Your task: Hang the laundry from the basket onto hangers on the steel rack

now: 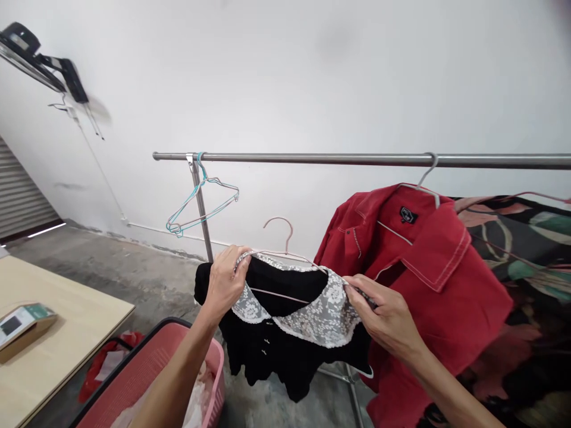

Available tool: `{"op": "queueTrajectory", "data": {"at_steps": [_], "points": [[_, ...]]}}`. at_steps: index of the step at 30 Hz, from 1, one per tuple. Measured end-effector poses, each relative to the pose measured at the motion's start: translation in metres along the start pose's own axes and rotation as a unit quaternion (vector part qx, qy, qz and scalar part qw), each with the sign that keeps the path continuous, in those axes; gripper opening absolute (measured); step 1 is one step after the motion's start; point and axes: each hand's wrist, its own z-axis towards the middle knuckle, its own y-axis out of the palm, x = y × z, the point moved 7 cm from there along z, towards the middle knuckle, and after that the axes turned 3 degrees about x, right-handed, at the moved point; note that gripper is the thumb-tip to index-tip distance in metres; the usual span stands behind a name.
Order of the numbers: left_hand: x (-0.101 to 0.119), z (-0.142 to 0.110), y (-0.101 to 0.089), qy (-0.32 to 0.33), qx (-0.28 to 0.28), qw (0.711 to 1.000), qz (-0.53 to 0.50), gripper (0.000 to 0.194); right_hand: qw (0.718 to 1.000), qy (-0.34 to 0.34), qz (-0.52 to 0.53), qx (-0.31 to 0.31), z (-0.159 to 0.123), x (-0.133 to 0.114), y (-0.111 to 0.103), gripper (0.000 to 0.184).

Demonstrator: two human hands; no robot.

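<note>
A black top [285, 362] with a white lace collar [312, 312] hangs between my hands on a pale pink clothes hanger [289, 229]. The hanger's hook stands free, below the level of the rail. My left hand [229, 276] pinches the top and hanger at one shoulder. My right hand [381, 312] grips the collar at the other shoulder, close against a red jacket [446, 321]. The right end of the hanger is hidden inside the cloth and behind my fingers.
A metal clothes rail [312, 159] carries blue and pink wire hangers [205, 199], the red jacket and a dark floral garment [526, 255]. Below left stands a pink basket [156, 351] with clothes inside. A wooden table [80, 297] holds a small box [27, 327].
</note>
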Motion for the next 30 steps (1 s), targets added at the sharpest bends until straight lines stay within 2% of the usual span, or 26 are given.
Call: {"op": "queueTrajectory", "data": {"at_steps": [3,5,8,10,12,16,18,21,24,30], "points": [[-0.003,0.001,0.002,-0.011,0.009,0.999,-0.028,0.019,0.999,0.037,0.014,-0.013,0.006,0.002,-0.006,0.017],[-0.009,0.0,0.002,-0.023,0.013,0.998,-0.062,0.018,0.993,0.079,0.047,-0.069,0.012,0.001,-0.007,0.021],[-0.02,0.001,0.006,-0.03,0.005,0.995,-0.099,0.018,0.951,0.155,0.144,-0.225,0.013,-0.009,0.002,0.031],[-0.028,0.006,0.01,-0.021,-0.002,0.994,-0.106,0.02,0.913,0.21,0.227,-0.267,0.013,-0.017,0.006,0.04],[-0.032,0.014,0.013,0.001,0.003,0.996,-0.093,0.022,0.886,0.267,0.298,-0.234,0.017,-0.021,0.004,0.047],[-0.039,0.023,-0.001,0.012,0.091,0.995,-0.036,0.035,0.854,0.358,0.353,-0.136,0.025,-0.025,-0.007,0.053],[-0.049,0.019,-0.008,-0.03,0.124,0.991,-0.037,0.042,0.832,0.399,0.375,-0.094,0.03,-0.027,-0.015,0.052],[-0.071,0.005,-0.004,-0.128,0.115,0.982,-0.08,0.046,0.807,0.434,0.4,-0.029,0.041,-0.028,-0.027,0.049],[-0.089,-0.015,0.013,-0.18,0.076,0.973,-0.127,0.049,0.812,0.426,0.399,0.025,0.059,-0.025,-0.035,0.044],[-0.1,-0.047,0.04,-0.173,0.037,0.967,-0.181,0.047,0.841,0.383,0.358,0.133,0.097,-0.017,-0.05,0.037]]}}
